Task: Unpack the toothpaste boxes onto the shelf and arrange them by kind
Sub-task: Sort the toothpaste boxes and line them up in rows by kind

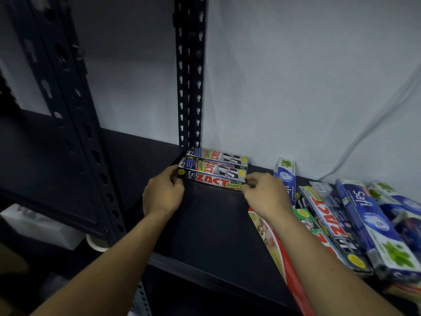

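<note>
A pale grey wall fills the upper right of the frame, and a thin white cable sags across it from the right edge down towards the middle right. A dark slotted post stands upright at top centre; a second, blurred slotted post leans across the left side. In the lower left sit a white box and, just right of it, a pale roll of tape
</note>
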